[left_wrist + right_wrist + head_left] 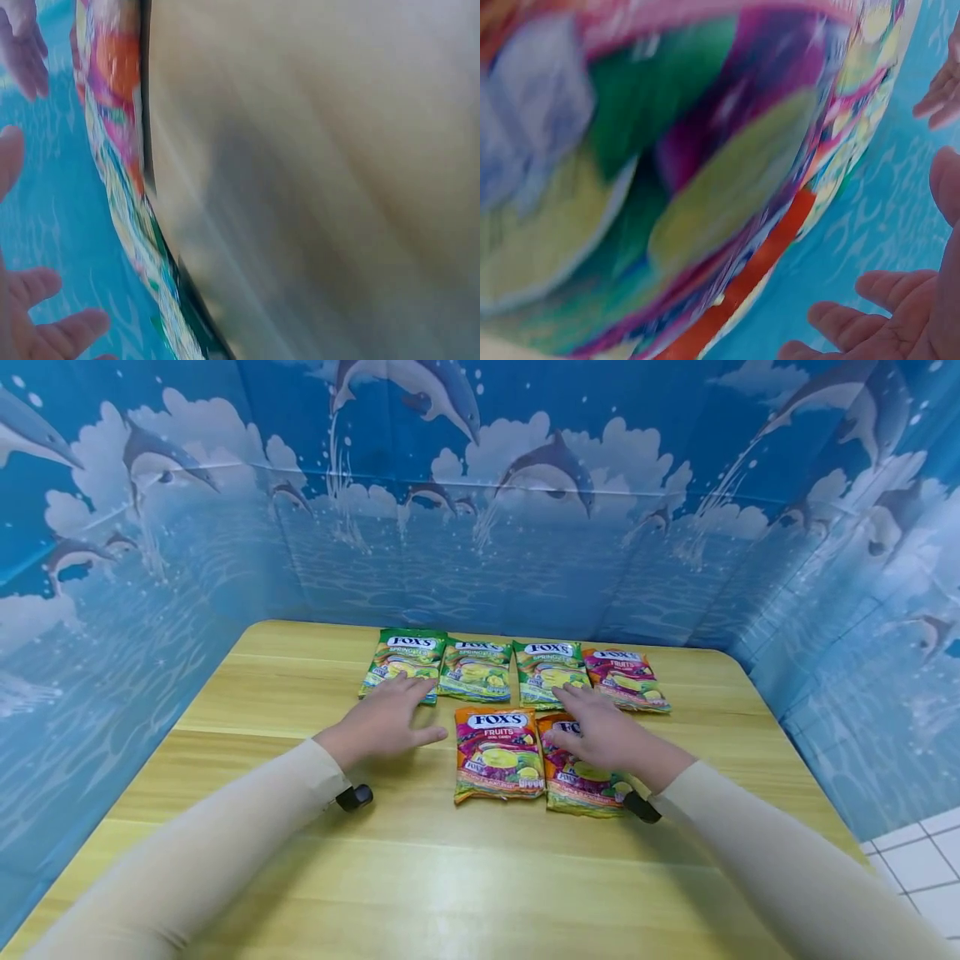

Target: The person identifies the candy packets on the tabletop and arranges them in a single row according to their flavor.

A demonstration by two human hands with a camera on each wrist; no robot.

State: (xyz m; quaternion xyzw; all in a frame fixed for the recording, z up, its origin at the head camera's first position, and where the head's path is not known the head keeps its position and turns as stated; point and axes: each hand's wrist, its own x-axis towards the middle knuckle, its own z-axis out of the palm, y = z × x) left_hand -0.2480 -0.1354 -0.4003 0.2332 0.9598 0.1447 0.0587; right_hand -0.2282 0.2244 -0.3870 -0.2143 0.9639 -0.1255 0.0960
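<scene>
Three green FOX'S candy bags lie in the back row: a left one [408,652], a middle one [476,670] and a right one [551,670]. At that row's right end is a purple-and-orange FOX'S Fruits bag [626,678]. Two more Fruits bags lie in front, one on the left [498,756] and one on the right [577,783]. My left hand [382,718], fingers spread, overlaps the lower edge of the left green bag. Over the front right bag, my right hand [607,731] hovers with extended fingertips near the right green bag. Both hands hold nothing.
The bags lie on a light wooden table [420,877]. A blue dolphin-print curtain [465,568] rises behind it and along both sides. Dark wrist devices show below each hand, one at the left wrist [354,797]. White floor tiles [918,864] show at the lower right.
</scene>
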